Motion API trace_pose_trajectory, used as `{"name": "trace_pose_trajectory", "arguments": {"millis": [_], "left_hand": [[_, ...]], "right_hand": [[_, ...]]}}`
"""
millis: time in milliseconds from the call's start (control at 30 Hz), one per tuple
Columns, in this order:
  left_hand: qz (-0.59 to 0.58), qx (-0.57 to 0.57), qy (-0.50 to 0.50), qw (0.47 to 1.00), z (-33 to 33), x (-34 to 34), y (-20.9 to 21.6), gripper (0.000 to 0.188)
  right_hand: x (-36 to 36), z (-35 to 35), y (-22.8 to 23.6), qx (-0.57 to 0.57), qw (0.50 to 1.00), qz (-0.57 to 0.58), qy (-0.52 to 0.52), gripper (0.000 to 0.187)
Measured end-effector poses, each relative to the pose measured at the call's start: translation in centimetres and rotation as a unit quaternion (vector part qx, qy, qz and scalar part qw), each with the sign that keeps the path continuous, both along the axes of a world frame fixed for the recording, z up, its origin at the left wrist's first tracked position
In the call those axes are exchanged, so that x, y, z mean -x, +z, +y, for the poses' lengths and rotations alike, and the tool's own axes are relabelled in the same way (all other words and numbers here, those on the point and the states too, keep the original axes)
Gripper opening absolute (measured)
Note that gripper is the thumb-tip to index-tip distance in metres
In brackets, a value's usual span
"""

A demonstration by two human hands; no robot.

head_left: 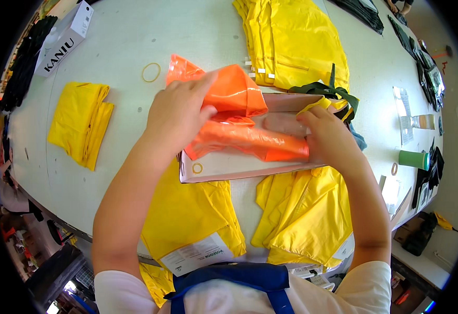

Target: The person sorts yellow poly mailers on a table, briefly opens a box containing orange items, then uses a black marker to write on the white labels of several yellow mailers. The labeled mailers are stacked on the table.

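A shallow open cardboard box [221, 175] with a pale inside sits in front of me. My left hand [179, 110] grips a glossy orange folded sheet [237, 94], its fingers partly behind the material. More orange material [260, 141] lies across the box, slightly blurred. At the box's right end is my right hand [333, 136], its fingers curled down inside. They are beside a yellow piece [317, 104] and the end of the orange material; what they hold is hidden. A thin yellow rubber band [197, 168] rests in the box's near left corner.
Stacked yellow garments [302, 42] lie beyond the box; a folded yellow garment [80, 123] is at left. Two yellow garments [192, 209] [307, 214] lie nearest me. Dark green straps [339, 91] drape over the far right corner. A green cup [413, 159] stands at right, a white box [64, 42] far left.
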State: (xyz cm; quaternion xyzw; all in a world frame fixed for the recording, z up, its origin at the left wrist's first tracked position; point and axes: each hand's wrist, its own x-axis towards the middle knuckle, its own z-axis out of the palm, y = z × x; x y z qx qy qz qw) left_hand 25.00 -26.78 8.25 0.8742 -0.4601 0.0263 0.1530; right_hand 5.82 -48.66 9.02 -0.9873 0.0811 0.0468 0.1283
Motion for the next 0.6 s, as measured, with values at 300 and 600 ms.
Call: {"name": "trace_pose_trajectory", "arguments": {"millis": [300, 600], "left_hand": [[-0.001, 0.027, -0.29, 0.957, 2.8, 3.6, 3.9, 0.018], [0.357, -0.349, -0.19, 0.845, -1.0, 5.1, 0.6, 0.054]], "right_hand": [[-0.1, 0.6, -0.7, 0.028, 1.0, 0.004, 0.009, 0.028], [0.3, -1.3, 1.4, -0.096, 0.982, -0.136, -0.091, 0.033]]}}
